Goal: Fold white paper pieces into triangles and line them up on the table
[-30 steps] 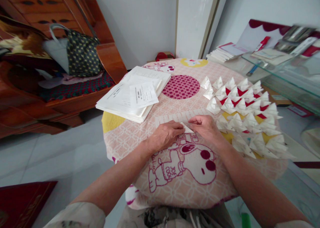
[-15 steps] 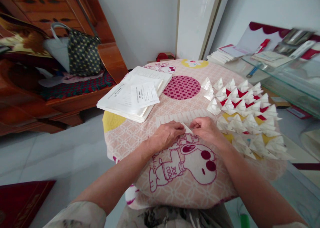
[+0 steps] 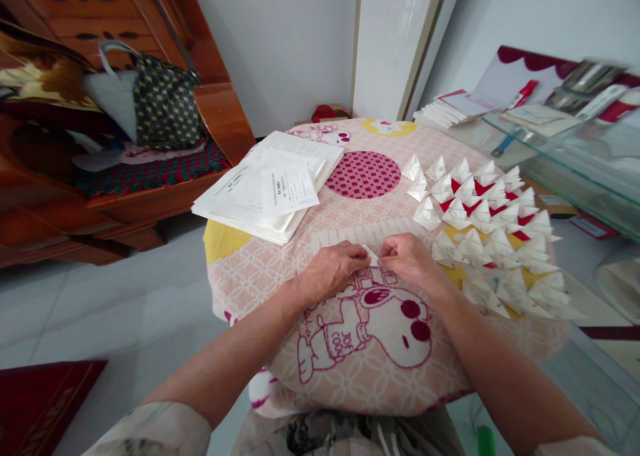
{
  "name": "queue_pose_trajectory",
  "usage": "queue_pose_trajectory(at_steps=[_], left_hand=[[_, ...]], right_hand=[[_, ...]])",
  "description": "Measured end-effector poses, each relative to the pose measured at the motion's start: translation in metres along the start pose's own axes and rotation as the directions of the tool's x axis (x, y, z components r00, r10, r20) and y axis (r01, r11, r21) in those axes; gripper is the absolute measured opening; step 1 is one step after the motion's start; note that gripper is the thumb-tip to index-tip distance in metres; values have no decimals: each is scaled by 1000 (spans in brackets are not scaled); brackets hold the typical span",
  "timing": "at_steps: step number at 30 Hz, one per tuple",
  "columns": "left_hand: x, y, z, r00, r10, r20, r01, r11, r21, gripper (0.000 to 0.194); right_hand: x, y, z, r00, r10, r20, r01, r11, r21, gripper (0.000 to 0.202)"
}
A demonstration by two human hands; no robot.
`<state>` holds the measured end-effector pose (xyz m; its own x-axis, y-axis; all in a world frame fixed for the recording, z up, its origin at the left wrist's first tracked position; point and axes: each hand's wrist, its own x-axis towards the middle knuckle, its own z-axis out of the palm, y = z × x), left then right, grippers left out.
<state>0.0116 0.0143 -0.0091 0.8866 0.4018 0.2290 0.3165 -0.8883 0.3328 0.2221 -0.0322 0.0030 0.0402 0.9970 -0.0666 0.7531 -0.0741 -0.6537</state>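
Note:
Between my two hands, near the middle of the cloth-covered table [image 3: 280, 276], lies a small folded piece of white paper [image 3: 371, 255]. My left hand [image 3: 336, 267] is closed on its left side, fingertips pressing it. On the right side, my right hand [image 3: 403, 253] pinches the paper between thumb and curled fingers. Most of the paper is hidden by the fingers. To the right of my right hand stand rows of several pointed folded-paper pieces [image 3: 473, 246].
A stack of printed white sheets [image 3: 240, 203] lies at the table's back left. At right is a glass shelf [image 3: 565, 156] with a red marker [image 3: 524, 95] and metal bowls. A wooden bench [image 3: 200, 176] with a patterned bag [image 3: 165, 103] stands at left.
My right hand has shifted slightly left, its fingertips now closer to my left hand over the small folded paper. My left hand stays nearly in place.

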Motion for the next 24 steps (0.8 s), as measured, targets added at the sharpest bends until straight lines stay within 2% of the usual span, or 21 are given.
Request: queue_pose_trajectory(at_steps=[5, 9, 11, 17, 24], left_hand=[[0, -1, 1, 1000, -5, -15, 5, 1000, -14, 30], [1, 0, 0, 1000, -6, -21, 5, 999, -34, 30], [2, 0, -2, 999, -25, -33, 22, 996, -81, 30], [-1, -12, -12, 993, -119, -23, 105, 940, -324, 36], [-2, -23, -16, 993, -115, -2, 104, 906, -410, 48]], right_hand=[[-5, 4, -10, 999, 9, 39, -12, 997, 77, 11], [-6, -2, -5, 1000, 18, -6, -14, 936, 352, 5], [-4, -8, 2, 1000, 7, -27, 5, 900, 435, 12], [5, -17, 17, 998, -62, -10, 62, 956, 286, 11], [9, -20, 18, 1000, -17, -15, 19, 987, 160, 15]])
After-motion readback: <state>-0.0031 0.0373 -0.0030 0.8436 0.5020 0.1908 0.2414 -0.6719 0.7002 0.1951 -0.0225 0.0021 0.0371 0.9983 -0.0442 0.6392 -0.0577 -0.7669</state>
